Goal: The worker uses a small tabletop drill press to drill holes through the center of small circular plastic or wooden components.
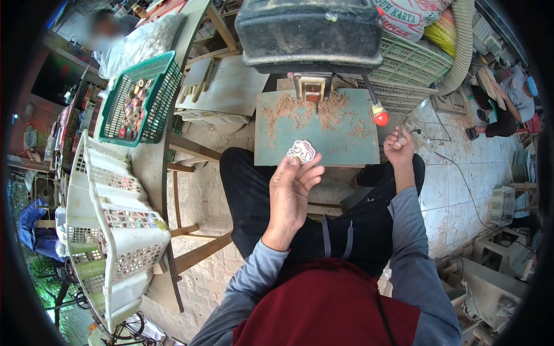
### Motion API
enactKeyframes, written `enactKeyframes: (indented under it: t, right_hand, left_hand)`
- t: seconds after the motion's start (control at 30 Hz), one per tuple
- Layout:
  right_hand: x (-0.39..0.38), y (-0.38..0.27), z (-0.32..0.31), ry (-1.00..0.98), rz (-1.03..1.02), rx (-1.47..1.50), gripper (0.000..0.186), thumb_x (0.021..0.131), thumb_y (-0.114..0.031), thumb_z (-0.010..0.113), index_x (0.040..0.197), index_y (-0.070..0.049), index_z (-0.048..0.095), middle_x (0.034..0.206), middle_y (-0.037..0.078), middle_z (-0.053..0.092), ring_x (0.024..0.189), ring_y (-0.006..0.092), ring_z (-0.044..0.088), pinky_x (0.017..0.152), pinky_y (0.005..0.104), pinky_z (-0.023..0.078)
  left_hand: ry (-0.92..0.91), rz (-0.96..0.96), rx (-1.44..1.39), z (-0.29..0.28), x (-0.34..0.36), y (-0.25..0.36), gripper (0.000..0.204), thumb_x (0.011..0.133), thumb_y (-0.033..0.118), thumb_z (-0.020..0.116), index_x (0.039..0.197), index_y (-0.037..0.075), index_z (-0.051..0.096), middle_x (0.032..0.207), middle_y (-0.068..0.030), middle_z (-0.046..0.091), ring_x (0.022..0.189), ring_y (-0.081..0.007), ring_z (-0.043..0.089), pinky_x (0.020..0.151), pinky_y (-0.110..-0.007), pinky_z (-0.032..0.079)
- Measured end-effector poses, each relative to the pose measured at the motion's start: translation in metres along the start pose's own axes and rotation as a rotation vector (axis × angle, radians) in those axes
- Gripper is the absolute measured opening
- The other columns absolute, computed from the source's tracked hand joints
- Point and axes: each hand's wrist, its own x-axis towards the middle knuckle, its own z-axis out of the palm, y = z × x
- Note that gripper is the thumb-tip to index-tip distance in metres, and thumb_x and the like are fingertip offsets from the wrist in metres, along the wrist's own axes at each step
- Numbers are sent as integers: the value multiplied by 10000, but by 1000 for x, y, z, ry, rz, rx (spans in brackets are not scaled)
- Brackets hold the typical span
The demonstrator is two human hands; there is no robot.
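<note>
My left hand (291, 193) pinches a small flat cut-out piece (302, 151), white with a dark red pattern, and holds it over the near edge of the green machine table (346, 144). Wood shavings (314, 109) lie on that table under the black machine head (310, 34). My right hand (399, 149) is raised at the table's right edge, palm toward me, with a tiny pale bit between its fingertips. It sits just below the red knob (381, 119) of a lever.
At my left, a wooden bench carries a green basket (158, 104) of small coloured pieces and white baskets (109, 230) of more pieces. Pale crates (410, 63) and a hose (461, 52) stand behind the machine. A person (511, 101) sits at the far right.
</note>
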Motion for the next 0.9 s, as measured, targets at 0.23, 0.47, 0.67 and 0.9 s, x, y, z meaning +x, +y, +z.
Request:
enactKeyframes:
  t: [0.23, 0.47, 0.67, 0.9]
  right_hand:
    - [0, 0, 0, 10, -5, -7, 222, 946, -280, 584, 942, -66, 643, 736, 40, 586, 634, 163, 539, 575, 286, 445]
    - [-2, 2, 2, 35, -15, 33, 238, 930, -291, 600, 948, -59, 650, 771, 43, 597, 666, 162, 564, 597, 281, 482]
    - [-4, 1, 3, 40, -30, 18, 243, 936, -295, 585, 949, -60, 647, 784, 39, 595, 675, 163, 564, 600, 284, 484]
    - [-5, 7, 9, 102, -26, -4, 228, 947, -289, 564, 932, -71, 626, 761, 33, 577, 657, 169, 545, 593, 289, 475]
  left_hand:
    - [10, 105, 149, 3, -2, 1, 337, 1029, 223, 557, 1271, -13, 557, 1155, -215, 695, 909, -196, 720, 800, -286, 571]
    - [42, 113, 221, 9, -7, 4, 319, 1003, 139, 578, 1280, -21, 578, 1134, -190, 709, 903, -176, 718, 815, -273, 555]
    - [-1, 120, 324, 11, -8, -1, 361, 995, 109, 586, 1319, -50, 562, 1127, -163, 711, 943, -160, 705, 848, -271, 545]
    - [-106, -114, 83, 3, -7, 0, 455, 1069, 370, 443, 1283, -22, 529, 1190, -226, 679, 980, -251, 710, 858, -335, 578]
